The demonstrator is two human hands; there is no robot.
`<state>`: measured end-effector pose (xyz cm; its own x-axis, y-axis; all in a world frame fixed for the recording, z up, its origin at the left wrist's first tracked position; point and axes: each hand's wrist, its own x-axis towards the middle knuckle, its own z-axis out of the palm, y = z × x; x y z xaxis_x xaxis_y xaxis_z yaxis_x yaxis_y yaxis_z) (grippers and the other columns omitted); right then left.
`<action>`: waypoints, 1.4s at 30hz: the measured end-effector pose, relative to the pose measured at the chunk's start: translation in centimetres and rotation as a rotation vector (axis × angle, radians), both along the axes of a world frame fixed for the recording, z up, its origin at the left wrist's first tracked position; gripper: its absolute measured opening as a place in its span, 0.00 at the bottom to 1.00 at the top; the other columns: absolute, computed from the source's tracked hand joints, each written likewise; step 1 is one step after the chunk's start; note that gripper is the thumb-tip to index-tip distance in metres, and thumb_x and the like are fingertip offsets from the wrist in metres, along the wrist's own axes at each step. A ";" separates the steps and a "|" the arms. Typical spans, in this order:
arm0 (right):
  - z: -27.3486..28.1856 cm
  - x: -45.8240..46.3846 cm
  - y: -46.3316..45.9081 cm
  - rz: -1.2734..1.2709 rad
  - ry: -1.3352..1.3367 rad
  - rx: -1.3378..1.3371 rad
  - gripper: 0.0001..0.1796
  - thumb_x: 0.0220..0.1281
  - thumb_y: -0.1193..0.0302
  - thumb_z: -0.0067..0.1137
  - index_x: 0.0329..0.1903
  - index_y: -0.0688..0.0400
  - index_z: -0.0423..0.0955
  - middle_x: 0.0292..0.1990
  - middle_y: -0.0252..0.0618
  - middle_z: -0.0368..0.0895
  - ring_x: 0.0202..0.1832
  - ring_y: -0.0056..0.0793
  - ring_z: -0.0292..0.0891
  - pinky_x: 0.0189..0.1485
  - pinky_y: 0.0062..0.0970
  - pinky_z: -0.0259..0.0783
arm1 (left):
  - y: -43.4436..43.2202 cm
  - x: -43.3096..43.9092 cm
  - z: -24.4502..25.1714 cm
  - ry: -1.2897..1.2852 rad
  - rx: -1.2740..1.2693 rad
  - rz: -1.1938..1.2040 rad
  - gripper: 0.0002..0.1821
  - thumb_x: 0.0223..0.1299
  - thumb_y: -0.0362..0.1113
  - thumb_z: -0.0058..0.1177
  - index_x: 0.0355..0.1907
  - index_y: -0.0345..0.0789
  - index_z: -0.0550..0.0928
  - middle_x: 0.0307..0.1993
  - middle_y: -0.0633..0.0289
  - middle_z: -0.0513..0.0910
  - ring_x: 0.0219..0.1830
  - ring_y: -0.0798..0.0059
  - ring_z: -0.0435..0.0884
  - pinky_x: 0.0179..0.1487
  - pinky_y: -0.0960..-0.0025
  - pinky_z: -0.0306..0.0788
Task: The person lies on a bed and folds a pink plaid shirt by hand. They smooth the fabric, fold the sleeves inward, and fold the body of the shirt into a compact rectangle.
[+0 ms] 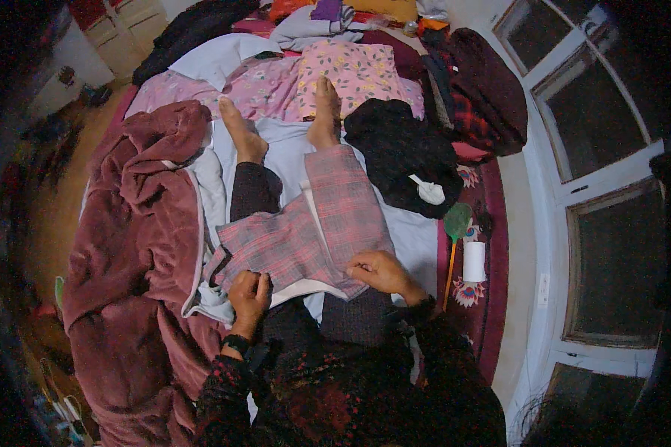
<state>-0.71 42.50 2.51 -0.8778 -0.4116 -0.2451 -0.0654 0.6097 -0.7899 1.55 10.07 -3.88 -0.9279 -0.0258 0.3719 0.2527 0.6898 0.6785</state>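
Observation:
A grey and red plaid cloth garment [279, 234] with a pale lining lies across my outstretched legs. One long part of it covers my right shin to the ankle; I cannot tell whether the leg is inside. My left hand [248, 299] is curled closed at the garment's near left edge, with the lining showing beside it. At the near right, the fingers of my right hand [383, 272] pinch the plaid cloth. Both bare feet [325, 114] point away from me, and dark trousers [254, 190] show on my left shin.
A brownish-red plush blanket [140, 268] is heaped on the left. To the right lie a black garment [400, 151], a green fly swatter [457, 220] and a white roll [474, 261]. Pink floral bedding [349, 72] is beyond my feet. Framed windows [615, 268] line the right wall.

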 end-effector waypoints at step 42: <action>-4.6 -12.2 -6.3 -0.268 0.305 0.331 0.12 0.66 0.64 0.49 0.40 0.58 0.75 0.42 0.55 0.81 0.38 0.62 0.78 0.43 0.56 0.72 | -0.9 -0.3 -0.9 0.024 0.034 0.034 0.13 0.56 0.32 0.64 0.23 0.36 0.74 0.23 0.56 0.72 0.25 0.54 0.75 0.28 0.57 0.67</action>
